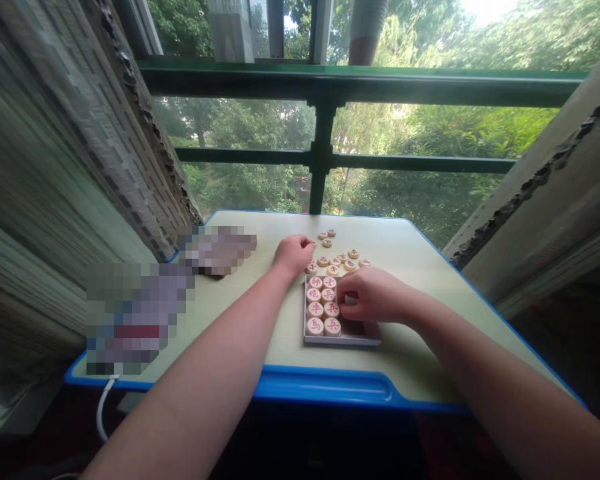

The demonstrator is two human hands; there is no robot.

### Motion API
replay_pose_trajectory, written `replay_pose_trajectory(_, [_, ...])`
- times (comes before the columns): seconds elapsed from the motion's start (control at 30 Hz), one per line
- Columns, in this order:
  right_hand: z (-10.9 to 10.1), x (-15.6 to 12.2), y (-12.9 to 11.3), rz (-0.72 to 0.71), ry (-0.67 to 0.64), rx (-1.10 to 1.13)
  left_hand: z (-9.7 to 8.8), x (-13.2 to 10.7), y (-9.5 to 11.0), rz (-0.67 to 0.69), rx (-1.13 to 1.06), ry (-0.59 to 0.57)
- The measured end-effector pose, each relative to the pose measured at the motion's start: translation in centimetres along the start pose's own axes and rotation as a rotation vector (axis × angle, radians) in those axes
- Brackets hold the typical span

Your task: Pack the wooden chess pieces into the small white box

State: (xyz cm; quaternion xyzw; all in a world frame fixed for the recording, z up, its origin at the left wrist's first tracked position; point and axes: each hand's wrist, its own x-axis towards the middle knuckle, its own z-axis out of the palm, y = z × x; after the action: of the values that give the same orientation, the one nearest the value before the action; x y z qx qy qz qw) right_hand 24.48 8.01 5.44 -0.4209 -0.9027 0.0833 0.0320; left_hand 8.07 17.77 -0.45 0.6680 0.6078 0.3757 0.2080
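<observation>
A shallow open box (343, 341) sits on the table, with two columns of round wooden Chinese chess pieces (315, 327) in its left part, red characters facing up. My right hand (373, 293) is over the box's right side, fingers curled down beside the second column. What its fingertips hold, if anything, is hidden; a pale patch shows between the fingers. Beyond the box's far left corner, my left hand (293, 257) is closed, thumb and finger pinched at a Chinese chess piece (313, 243). Several loose pieces (350, 265) with dark characters lie behind the box.
The pale table (240, 333) has a blue rim with a molded groove (330, 387) at the front. Blurred-out items (145, 313) lie on the left, with a white cable (103, 407) running off the edge. Curtains flank a green-railed window (325, 133) behind.
</observation>
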Motion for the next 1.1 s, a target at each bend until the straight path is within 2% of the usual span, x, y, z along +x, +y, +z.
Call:
replay_pose_trajectory(0.13, [0.1, 0.0, 0.5, -0.025, 0.037, -0.002, 0.0, 0.0, 0.0, -0.008, 0.002, -0.005])
replay_pose_trajectory(0.3, [0.5, 0.4, 1.6, 0.110, 0.201, -0.083, 0.0, -0.1, 0.0, 0.006, -0.006, -0.008])
replay_pose_trajectory(0.4, [0.9, 0.8, 1.9, 0.148, 0.243, -0.135, 0.0, -0.1, 0.1, 0.004, 0.002, -0.009])
replay_pose_trajectory(0.87, [1.7, 1.4, 2.2, 0.129, 0.180, -0.103, -0.2, -0.2, 0.2, 0.022, 0.052, -0.009])
replay_pose_trajectory(1.0, [1.1, 1.2, 2.0, 0.181, 0.177, -0.114, -0.2, -0.2, 0.2, 0.028, 0.057, -0.012])
replay_pose_trajectory(1.1, [0.0, 0.4, 1.6, 0.178, 0.094, -0.105, -0.1, -0.2, 0.1, 0.026, 0.059, -0.012])
